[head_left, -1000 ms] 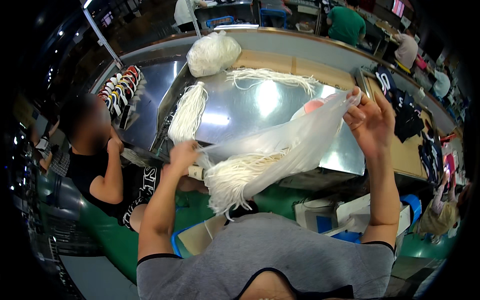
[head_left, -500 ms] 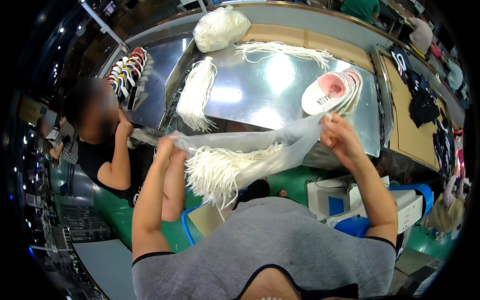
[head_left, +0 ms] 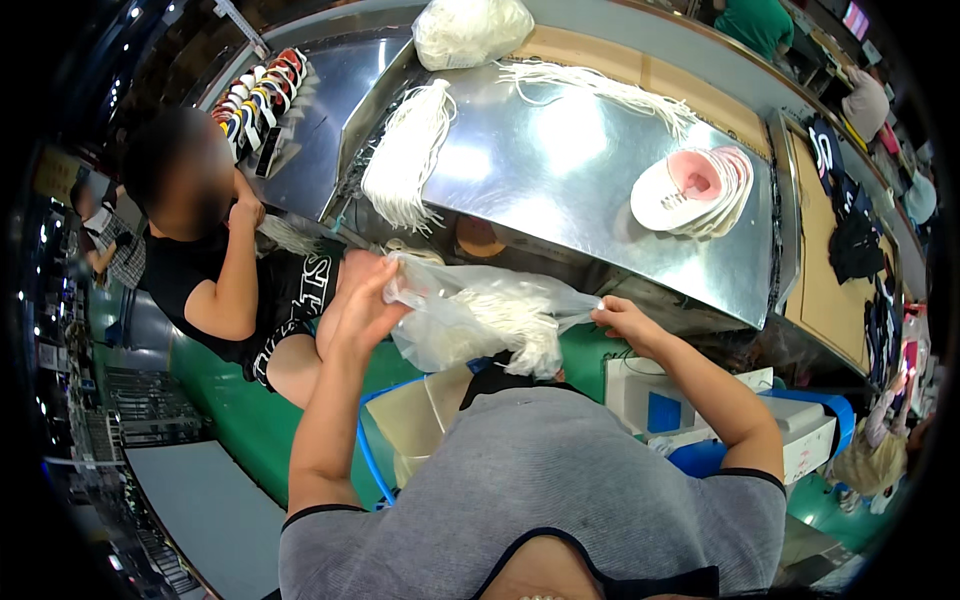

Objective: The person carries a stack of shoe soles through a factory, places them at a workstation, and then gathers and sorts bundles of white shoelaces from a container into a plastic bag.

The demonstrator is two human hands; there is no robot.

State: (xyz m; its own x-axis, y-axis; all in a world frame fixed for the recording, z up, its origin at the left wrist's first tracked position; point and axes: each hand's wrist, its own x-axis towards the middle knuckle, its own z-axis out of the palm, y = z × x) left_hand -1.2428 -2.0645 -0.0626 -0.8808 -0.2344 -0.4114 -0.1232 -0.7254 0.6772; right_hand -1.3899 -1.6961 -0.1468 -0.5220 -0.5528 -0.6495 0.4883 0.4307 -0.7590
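A clear plastic bag [head_left: 425,305] is stretched between my two hands in front of my chest. My left hand [head_left: 366,300] is closed on its left side, and my right hand [head_left: 632,324] pinches its right corner. White shoelaces [head_left: 505,312] lie bunched in the bag, their ends hanging low in its right half; whether those ends stick out is unclear. Beyond the bag, a bundle of white laces [head_left: 410,155] rests at the left of the metal table [head_left: 500,200]. More loose laces [head_left: 605,88] stretch along the table's far side.
Nested white shoes with pink insides [head_left: 695,190] stand on the table's right. A full plastic bag [head_left: 470,35] sits at the back. To my left a seated person [head_left: 205,260] has a knee close to my left hand. A blue-and-white machine [head_left: 790,430] stands at my right.
My hands have drawn closer together, the right one moving down and inward. The laces' ends have swung from the bag's left side to its right. The view has shifted slightly.
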